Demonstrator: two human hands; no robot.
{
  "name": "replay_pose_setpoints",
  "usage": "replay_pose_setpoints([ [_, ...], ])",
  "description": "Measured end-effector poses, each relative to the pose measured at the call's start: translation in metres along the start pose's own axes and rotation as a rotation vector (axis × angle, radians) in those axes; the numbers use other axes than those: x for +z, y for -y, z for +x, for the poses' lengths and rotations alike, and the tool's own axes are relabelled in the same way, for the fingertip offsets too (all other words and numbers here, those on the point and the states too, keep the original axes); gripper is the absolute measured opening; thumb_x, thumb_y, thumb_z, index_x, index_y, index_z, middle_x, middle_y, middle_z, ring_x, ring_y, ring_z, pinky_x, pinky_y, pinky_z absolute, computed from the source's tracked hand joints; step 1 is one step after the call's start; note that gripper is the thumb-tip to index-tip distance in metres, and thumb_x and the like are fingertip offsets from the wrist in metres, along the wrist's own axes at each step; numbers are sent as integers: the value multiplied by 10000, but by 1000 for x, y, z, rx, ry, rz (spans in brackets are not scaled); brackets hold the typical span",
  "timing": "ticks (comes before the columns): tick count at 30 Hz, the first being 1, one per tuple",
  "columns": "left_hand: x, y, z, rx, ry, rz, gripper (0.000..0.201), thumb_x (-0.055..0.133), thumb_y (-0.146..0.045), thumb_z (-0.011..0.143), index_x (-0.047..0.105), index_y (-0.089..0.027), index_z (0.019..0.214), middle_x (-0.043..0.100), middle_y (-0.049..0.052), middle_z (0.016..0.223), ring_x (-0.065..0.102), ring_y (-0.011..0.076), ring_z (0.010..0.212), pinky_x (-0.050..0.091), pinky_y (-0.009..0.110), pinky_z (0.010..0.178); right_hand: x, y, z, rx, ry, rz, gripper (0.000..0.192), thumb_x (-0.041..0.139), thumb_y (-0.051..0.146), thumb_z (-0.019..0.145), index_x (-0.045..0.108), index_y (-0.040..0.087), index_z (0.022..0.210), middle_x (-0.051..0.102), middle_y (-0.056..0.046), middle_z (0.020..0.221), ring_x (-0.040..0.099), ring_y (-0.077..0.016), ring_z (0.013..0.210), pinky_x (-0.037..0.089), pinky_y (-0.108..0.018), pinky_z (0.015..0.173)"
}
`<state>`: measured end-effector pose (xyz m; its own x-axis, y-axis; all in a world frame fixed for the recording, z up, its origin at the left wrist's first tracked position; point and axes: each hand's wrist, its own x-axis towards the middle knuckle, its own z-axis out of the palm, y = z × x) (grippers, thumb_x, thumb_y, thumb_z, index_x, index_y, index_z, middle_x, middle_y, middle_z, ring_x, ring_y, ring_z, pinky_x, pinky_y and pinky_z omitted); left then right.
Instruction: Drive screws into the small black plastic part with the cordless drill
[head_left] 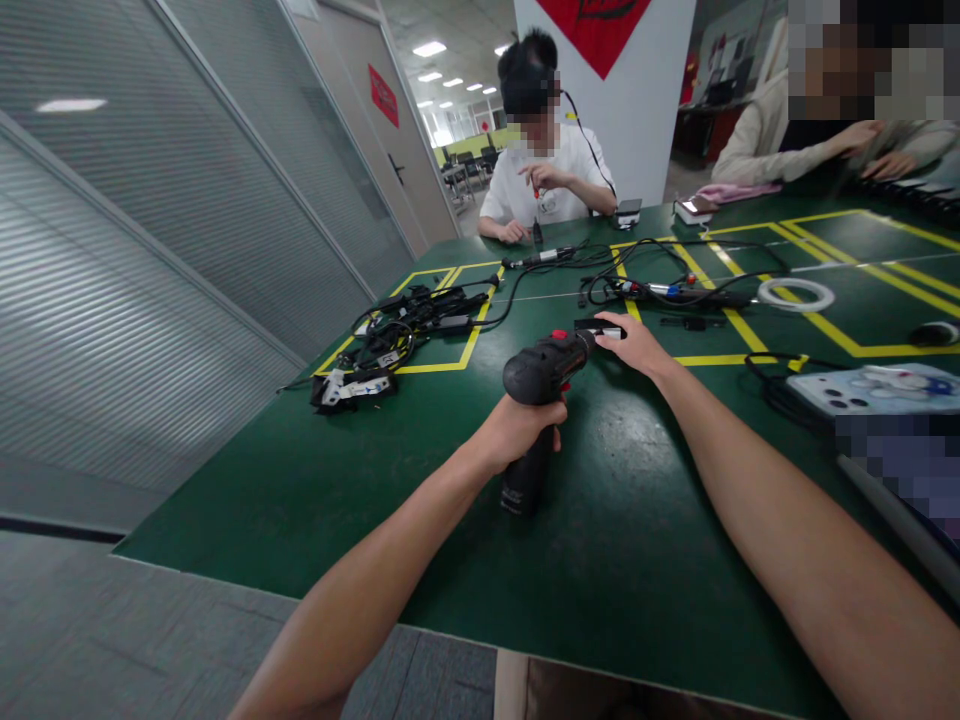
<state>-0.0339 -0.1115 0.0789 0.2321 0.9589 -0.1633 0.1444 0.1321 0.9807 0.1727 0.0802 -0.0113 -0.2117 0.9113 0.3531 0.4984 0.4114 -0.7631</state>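
Head view: my left fingers [553, 412] wrap the drill [534, 372], its barrel angled forward-right toward the part [588, 325] my right fingers [610, 344] grip, close by the chuck.

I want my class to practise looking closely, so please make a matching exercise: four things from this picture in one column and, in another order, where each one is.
Things:
1. drill
2. black-and-silver part
3. heap of cables
4. white ring

Places:
A. on the left side of the table, by yellow lines
B. in the fingers of the right hand
C. gripped by the left hand
D. on the table, right of both hands

Pairs: 1-C, 2-B, 3-A, 4-D
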Motion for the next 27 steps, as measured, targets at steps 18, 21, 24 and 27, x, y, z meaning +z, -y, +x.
replay_pose_setpoints([
  [18,3,-1,-2,6,3,-29,189,588,-128,685,522,-155,860,523,-38,709,554,84,434,444,229,436,2,-7,3,-46,-20,-26,469,670,304,766,664,245,1231,628,-77,1126,609,-260,1021,459,-442,973],
  [21,3,0,-2,37,10,-21,191,581,-130,686,522,-154,866,520,-34,728,550,79,432,431,225,428,5,-13,5,-51,-29,1,463,677,302,756,668,264,1218,632,-63,1129,603,-261,1032,449,-457,986],
  [24,3,0,-2,40,14,-24,203,583,-134,686,522,-155,878,525,-30,741,552,80,436,425,224,424,6,-17,6,-58,-31,6,459,677,303,751,672,269,1208,637,-56,1122,604,-259,1023,448,-460,985],
  [27,3,-1,-2,14,6,-17,185,582,-130,686,518,-156,858,524,-33,714,561,87,437,431,226,430,5,-16,6,-40,-20,-7,471,671,321,756,664,268,1224,639,-58,1108,611,-255,994,463,-462,956],
])
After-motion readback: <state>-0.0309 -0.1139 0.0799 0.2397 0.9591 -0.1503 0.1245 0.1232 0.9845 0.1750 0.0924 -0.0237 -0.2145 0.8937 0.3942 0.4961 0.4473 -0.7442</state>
